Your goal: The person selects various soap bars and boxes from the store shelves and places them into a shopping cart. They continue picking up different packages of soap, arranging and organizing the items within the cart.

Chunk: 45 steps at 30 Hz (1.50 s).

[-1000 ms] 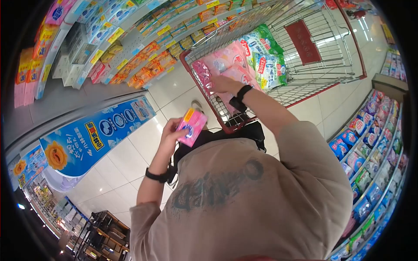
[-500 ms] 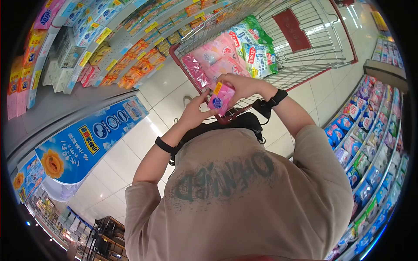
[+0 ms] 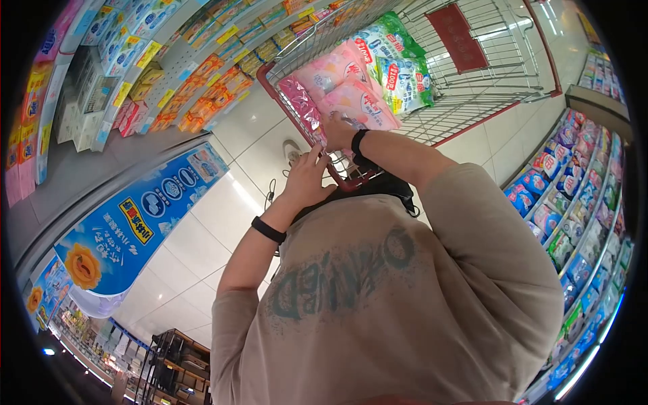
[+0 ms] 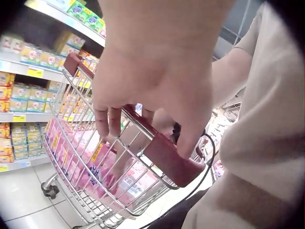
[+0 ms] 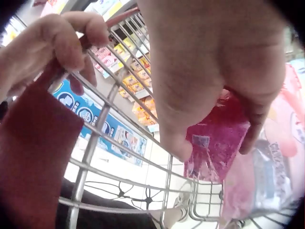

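My right hand reaches down inside the shopping cart, close to its red corner. In the right wrist view its thumb and fingers grip a shiny pink soap pack in clear wrap. More pink soap boxes with yellow labels show through the wires in the left wrist view. My left hand is at the cart's near edge, its fingers hooked over the red rim and its thumb by the corner piece. Pink printed bags lie beside the soap packs.
Green and white bags lie farther along in the cart, near a red plate. Shelves of boxed soap stand at the left, above a blue advertising board. Bagged goods fill the shelves at the right.
The pink soap pack went from my left hand to my right hand, then down into the cart. My left hand has let go of it and moved onto the cart rim.
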Each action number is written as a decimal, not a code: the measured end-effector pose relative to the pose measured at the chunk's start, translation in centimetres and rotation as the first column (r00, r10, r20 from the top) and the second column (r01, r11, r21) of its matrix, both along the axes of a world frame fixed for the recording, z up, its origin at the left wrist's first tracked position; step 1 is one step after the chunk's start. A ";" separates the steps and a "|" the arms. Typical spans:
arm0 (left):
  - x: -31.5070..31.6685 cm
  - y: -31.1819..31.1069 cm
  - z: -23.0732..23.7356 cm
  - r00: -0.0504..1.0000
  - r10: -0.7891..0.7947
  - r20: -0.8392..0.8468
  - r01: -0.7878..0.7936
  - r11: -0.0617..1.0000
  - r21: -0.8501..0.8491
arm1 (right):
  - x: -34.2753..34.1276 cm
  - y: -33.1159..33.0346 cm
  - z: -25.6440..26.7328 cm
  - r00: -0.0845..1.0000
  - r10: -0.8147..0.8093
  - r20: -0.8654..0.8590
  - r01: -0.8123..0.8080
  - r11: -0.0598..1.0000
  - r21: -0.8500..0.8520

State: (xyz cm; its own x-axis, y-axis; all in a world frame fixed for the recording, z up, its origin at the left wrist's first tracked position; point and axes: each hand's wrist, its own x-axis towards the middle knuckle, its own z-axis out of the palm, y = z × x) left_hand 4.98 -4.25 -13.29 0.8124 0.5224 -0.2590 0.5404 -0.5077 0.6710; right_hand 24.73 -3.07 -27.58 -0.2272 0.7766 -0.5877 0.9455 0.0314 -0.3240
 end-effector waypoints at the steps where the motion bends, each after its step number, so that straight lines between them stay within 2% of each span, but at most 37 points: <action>1: 0.5 0.3 -0.2 1.000 0.020 0.000 -0.020 1.000 -0.022 | 0.0 0.3 -0.6 1.000 0.008 0.025 -0.007 1.000 -0.023; 3: 1.1 0.7 -0.5 1.000 0.014 -0.013 -0.014 1.000 -0.024 | -0.6 -0.2 -1.4 0.997 0.019 0.072 -0.013 0.997 -0.080; 6: 1.4 1.7 -0.4 1.000 0.000 -0.010 -0.001 0.998 -0.056 | -1.1 -1.4 -3.1 0.998 -0.038 0.058 0.041 0.998 -0.044; 10: 1.8 1.9 -0.9 0.999 -0.016 -0.036 0.014 0.998 -0.066 | -0.1 -1.1 -4.7 0.989 -0.130 -0.066 0.118 0.981 -0.156; 13: 2.1 2.2 -0.8 0.998 -0.037 -0.059 0.035 0.999 -0.039 | -0.8 -1.1 -4.8 0.983 -0.179 -0.037 0.174 0.980 -0.098; 16: 2.4 2.3 -1.0 0.996 -0.041 -0.073 0.035 0.997 -0.073 | -1.5 -0.4 -2.5 0.969 -0.246 0.032 0.246 0.939 -0.241; 17: 2.3 2.1 -1.3 0.998 -0.042 -0.046 0.039 0.997 -0.066 | -2.5 -1.5 -6.2 0.953 -0.300 0.051 0.304 0.936 -0.175; 18: 2.2 2.1 -1.3 0.998 -0.043 -0.050 0.040 0.996 -0.074 | -2.3 -1.0 -5.3 0.991 -0.084 0.108 0.104 0.975 -0.196; 19: 2.2 2.1 -1.3 0.997 -0.045 -0.054 0.041 0.996 -0.081 | -1.7 0.1 -2.9 0.978 0.137 0.158 -0.099 0.969 -0.224; 21: 2.4 2.4 -1.4 0.997 -0.040 -0.058 0.037 0.997 -0.062 | -0.6 1.5 -2.9 0.936 0.313 0.161 -0.256 0.919 -0.299; 23: 2.3 2.0 -1.6 0.998 -0.030 -0.063 0.029 0.999 -0.024 | 0.1 1.5 -6.5 0.971 0.228 0.076 -0.182 0.903 -0.388; 26: 2.4 2.1 -1.6 0.996 -0.038 -0.085 0.034 0.998 -0.053 | 0.2 1.6 -7.8 0.992 0.110 0.059 -0.079 0.921 -0.382; 29: 2.5 2.2 -1.3 0.990 -0.053 -0.129 0.043 0.996 -0.081 | 1.2 1.2 -11.9 0.999 0.047 0.021 -0.033 0.894 -0.447; 32: 2.7 2.4 -1.1 0.987 -0.053 -0.153 0.038 0.995 -0.095 | 1.4 -0.2 -8.5 0.995 -0.090 0.037 0.096 0.967 -0.234; 33: 2.6 2.5 -1.4 0.988 -0.051 -0.143 0.038 0.995 -0.095 | 1.6 0.5 -7.2 0.997 -0.069 0.035 0.076 0.948 -0.307; 36: 2.8 2.2 -1.1 0.983 -0.064 -0.172 0.048 0.994 -0.097 | 2.1 1.7 -3.5 0.996 -0.068 0.058 0.085 0.925 -0.371; 38: 3.2 2.9 -0.2 0.967 -0.108 -0.231 0.081 0.989 -0.122 | 2.8 1.9 -3.0 0.980 -0.197 0.023 0.191 0.901 -0.390; 40: 3.1 2.8 -0.3 0.959 -0.134 -0.249 0.112 0.989 -0.101 | 3.6 3.0 0.9 0.939 -0.339 -0.062 0.280 0.855 -0.436; 41: 3.0 2.8 -0.3 0.954 -0.152 -0.259 0.130 0.987 -0.099 | 3.9 3.8 3.3 0.947 -0.310 -0.081 0.260 0.890 -0.375; 44: 3.5 3.4 0.1 0.922 -0.217 -0.320 0.193 0.975 -0.106 | 6.4 3.4 -0.2 0.828 -0.536 -0.164 0.514 0.843 -0.160; 45: 3.5 3.4 0.2 0.907 -0.236 -0.350 0.207 0.971 -0.117 | 7.2 3.4 0.4 0.824 -0.534 -0.188 0.535 0.843 -0.055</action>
